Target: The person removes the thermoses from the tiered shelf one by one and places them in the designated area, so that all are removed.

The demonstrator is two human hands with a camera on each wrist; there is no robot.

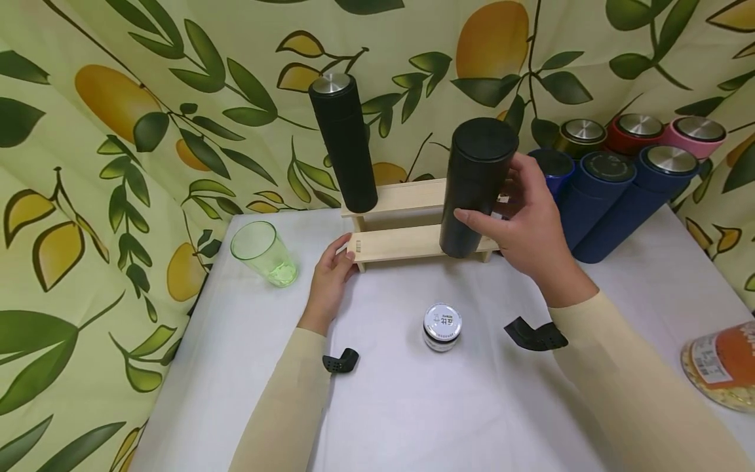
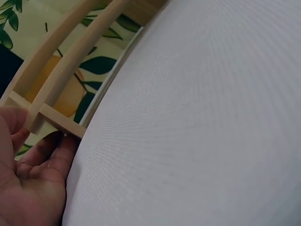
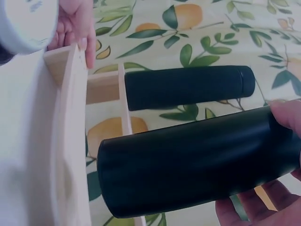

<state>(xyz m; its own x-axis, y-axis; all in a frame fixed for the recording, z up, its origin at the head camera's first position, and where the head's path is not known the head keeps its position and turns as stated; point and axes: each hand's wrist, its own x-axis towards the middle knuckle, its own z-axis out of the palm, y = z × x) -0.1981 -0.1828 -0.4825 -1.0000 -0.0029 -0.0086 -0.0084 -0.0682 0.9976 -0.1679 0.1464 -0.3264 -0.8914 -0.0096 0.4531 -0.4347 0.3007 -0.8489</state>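
Note:
My right hand (image 1: 531, 226) grips a black thermos flask (image 1: 474, 190), thumb on the near side and fingers behind it. In the right wrist view the flask's base stands a little apart from the lower board of a two-step wooden rack (image 1: 401, 242). My left hand (image 1: 330, 278) holds the left end of that lower step, its fingers (image 2: 51, 150) beside the rack's leg. On the left end of the upper step stands another black flask (image 1: 345, 144), slimmer, with a silver-topped lid.
A green drinking glass (image 1: 262, 252) stands left of the rack. In front is a small jar with a white lid (image 1: 442, 322). Several flasks, among them a dark blue one (image 1: 643, 196) and a red one (image 1: 637, 131), crowd the back right. A jar with an orange label (image 1: 725, 360) sits at the right edge.

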